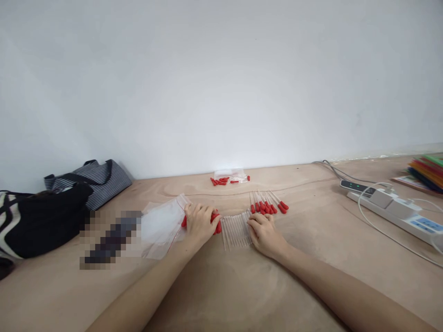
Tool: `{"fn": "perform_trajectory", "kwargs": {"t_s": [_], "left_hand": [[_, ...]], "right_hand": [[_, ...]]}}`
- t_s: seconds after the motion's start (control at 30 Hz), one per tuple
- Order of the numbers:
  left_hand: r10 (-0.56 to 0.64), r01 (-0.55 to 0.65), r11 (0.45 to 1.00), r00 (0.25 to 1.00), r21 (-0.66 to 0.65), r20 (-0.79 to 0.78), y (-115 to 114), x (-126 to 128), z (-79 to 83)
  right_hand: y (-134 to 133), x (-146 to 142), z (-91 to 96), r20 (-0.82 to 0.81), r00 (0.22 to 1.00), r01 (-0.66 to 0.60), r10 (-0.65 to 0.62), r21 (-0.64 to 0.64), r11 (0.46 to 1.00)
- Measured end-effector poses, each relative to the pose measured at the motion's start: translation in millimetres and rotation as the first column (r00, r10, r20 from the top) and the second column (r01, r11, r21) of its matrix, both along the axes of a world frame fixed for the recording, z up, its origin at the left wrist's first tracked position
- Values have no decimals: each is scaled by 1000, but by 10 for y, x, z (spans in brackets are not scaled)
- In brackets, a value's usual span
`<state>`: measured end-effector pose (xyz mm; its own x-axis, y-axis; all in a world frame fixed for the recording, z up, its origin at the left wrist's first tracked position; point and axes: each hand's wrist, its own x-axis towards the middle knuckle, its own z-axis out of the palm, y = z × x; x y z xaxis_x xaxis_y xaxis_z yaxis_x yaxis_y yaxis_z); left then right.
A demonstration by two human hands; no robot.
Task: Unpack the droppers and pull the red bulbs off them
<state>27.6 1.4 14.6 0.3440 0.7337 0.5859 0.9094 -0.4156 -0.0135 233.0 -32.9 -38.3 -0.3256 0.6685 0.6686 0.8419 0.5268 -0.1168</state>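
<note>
My left hand [200, 223] is curled over a pile of red rubber bulbs [218, 227], fingers closed around some of them; the palm hides part of the pile. A row of clear glass dropper tubes [236, 231] lies side by side on the table between my hands. At the right end of that row, my right hand [263, 232] has its fingers pinched on a glass tube, mostly hidden by the fingers. Just beyond it lie several droppers [266, 205], glass tubes with red bulbs fitted on them.
Clear zip bags [161, 226] lie left of my left hand, beside a blurred dark object [114, 240]. More red bulbs [219, 181] and a small plastic bag [230, 174] are near the wall. Bags [44, 221] stand left; a power strip [398, 212] with cables lies right.
</note>
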Motion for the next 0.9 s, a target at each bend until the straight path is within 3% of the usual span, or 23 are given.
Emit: {"fn": "perform_trajectory", "kwargs": {"t_s": [0.2,0.27,0.37,0.5,0.7,0.9], "left_hand": [[39,-39,999,999,-29,8,-12,59,48],[56,-48,991,997,-125,59,25,137,129],[96,-53,933,990,-355,103,168,380,220],[101,-36,872,989,-488,107,419,842,207],[92,-35,835,993,-549,77,544,1383,156],[109,-68,809,993,-584,34,562,1546,135]], "right_hand": [[-61,-7,90,-1,1000,18,-18,-48,999],[-89,4,124,1,1000,8,-8,-16,1000],[-161,34,170,38,994,-103,102,33,994],[-267,77,210,159,948,-284,277,21,959],[-282,100,232,174,930,-325,323,-15,946],[-276,89,246,175,928,-333,329,-8,943]]}}
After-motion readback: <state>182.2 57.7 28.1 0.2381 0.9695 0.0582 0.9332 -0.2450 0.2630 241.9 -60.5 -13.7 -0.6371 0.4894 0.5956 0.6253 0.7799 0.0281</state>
